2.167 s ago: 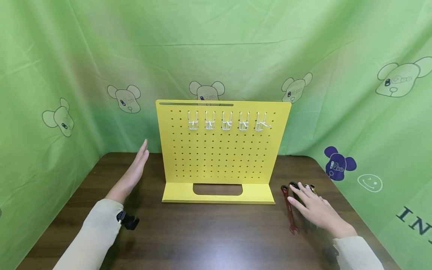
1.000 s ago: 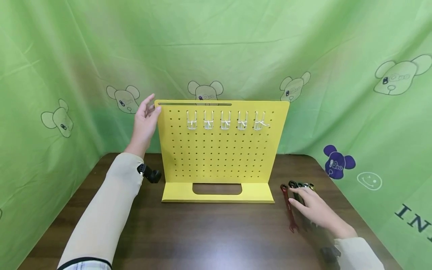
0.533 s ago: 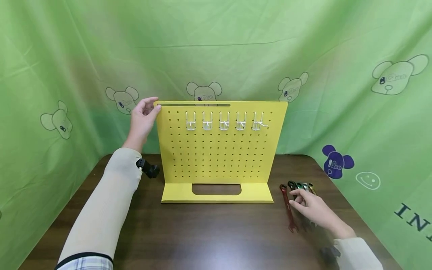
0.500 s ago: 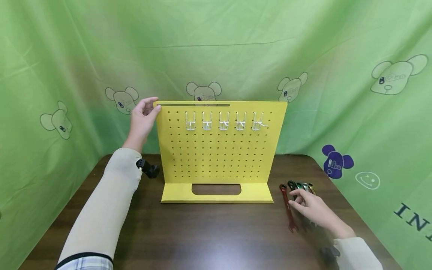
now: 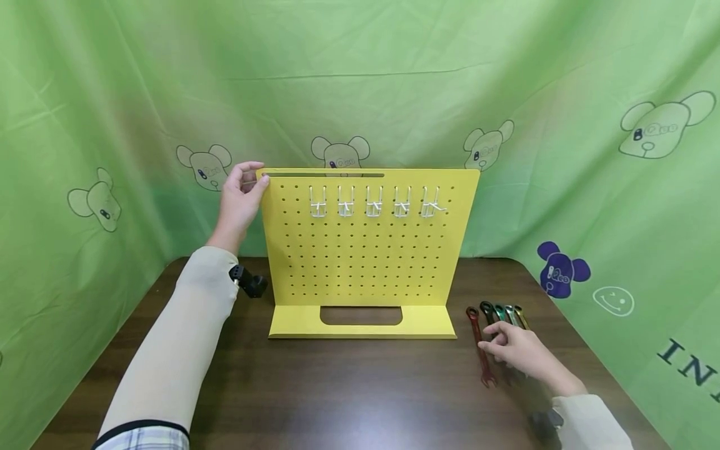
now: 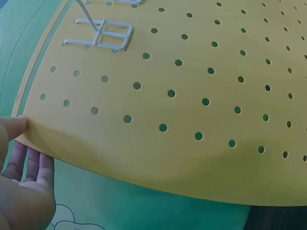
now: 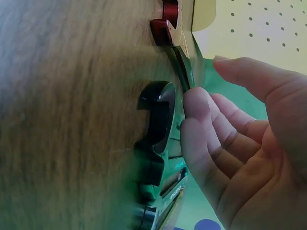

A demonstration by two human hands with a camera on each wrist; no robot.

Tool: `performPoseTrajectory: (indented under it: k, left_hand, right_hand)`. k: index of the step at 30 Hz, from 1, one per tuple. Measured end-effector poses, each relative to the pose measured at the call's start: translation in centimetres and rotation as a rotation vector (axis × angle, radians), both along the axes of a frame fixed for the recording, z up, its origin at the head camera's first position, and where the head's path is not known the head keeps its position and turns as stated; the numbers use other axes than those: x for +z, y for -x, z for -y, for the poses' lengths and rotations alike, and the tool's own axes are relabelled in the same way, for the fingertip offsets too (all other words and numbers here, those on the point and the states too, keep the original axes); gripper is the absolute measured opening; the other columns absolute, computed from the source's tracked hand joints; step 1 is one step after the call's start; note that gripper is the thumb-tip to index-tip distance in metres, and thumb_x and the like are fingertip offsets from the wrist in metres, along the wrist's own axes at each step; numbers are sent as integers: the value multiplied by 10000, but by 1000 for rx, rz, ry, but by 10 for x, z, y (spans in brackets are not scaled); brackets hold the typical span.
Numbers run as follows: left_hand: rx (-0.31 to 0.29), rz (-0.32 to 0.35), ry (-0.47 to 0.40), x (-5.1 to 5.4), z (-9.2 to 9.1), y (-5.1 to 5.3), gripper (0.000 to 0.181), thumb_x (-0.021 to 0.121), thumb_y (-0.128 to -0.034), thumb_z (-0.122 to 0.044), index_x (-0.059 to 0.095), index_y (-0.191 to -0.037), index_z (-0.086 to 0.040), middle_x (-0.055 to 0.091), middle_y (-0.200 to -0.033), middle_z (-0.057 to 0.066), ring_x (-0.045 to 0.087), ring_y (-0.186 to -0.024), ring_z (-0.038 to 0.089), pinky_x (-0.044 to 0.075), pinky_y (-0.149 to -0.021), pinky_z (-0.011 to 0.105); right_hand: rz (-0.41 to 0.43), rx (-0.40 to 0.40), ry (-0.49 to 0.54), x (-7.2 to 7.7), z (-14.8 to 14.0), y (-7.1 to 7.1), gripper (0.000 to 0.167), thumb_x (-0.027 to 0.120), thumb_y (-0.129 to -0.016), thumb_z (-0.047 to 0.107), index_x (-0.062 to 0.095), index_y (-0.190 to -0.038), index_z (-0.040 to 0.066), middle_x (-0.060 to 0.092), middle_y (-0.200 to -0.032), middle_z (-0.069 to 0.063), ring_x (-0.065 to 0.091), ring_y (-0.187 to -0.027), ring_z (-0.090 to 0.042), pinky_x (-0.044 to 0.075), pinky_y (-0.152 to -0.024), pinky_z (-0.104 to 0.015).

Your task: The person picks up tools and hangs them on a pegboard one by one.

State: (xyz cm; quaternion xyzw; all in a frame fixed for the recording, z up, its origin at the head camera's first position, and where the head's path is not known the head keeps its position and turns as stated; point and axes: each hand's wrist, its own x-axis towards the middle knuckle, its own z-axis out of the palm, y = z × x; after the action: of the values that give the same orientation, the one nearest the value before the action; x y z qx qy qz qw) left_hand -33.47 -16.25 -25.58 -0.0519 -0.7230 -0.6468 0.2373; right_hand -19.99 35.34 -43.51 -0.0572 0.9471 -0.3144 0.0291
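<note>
Green cloth (image 5: 394, 94) with bear-head prints hung behind and beside a dark wood bench (image 5: 315, 387). Yellow pegboard (image 5: 360, 262) stood upright near the bench's far edge, roughly centred; five white wire hooks (image 6: 99, 33) in a row near its top. Left hand (image 5: 239, 200) pinched the board's upper left corner, thumb on the front, fingers behind. Right hand (image 5: 520, 350) was over the wrenches near the bench's right edge, fingers bent, thumb apart from them, grip moderately wide, holding nothing visible; contact with a wrench, cannot tell. Red wrench (image 5: 484, 365) lay nearest the board, ring end toward the far edge, open end toward the near edge. Black wrench (image 5: 488, 310) just beside it, then green wrench (image 5: 499, 310), silver wrench (image 5: 510, 314) and gold wrench (image 5: 522, 317), partly hidden by the hand.
</note>
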Motion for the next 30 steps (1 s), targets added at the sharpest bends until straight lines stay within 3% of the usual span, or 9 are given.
performPoseTrajectory:
  k: [6,14,21,30]
  left_hand:
    - [-3,-3,9,-1,0,1,262,629,-997,-112,607,-1258,-128,534,-1053,-17,508,-948,116,465,-823,252]
    - [-36,3,57,1,4,1,259,620,-1003,-116,585,-1260,-128,544,-1083,14,519,-962,136,478,-852,276]
    - [-84,22,95,3,10,1,303,609,-1009,-106,571,-1309,-109,563,-1128,44,538,-964,137,481,-873,289]
    - [-85,36,110,3,9,2,319,602,-1013,-106,562,-1329,-92,559,-1153,62,531,-971,138,472,-877,298]
  right_hand:
    - [90,-38,42,-2,-3,3,463,758,-904,269,614,-1152,-94,680,-793,-16,643,-682,-177,571,-571,-328]
    - [165,-91,88,-3,-6,11,461,789,-876,296,644,-1123,-66,714,-856,-47,675,-735,-196,592,-615,-355]
    - [183,-100,74,-1,-5,14,436,798,-867,282,659,-1095,-63,725,-860,-58,673,-751,-198,594,-621,-363]
    - [189,-146,30,-1,-1,15,418,819,-845,299,680,-1036,-46,682,-790,-38,664,-701,-197,596,-616,-374]
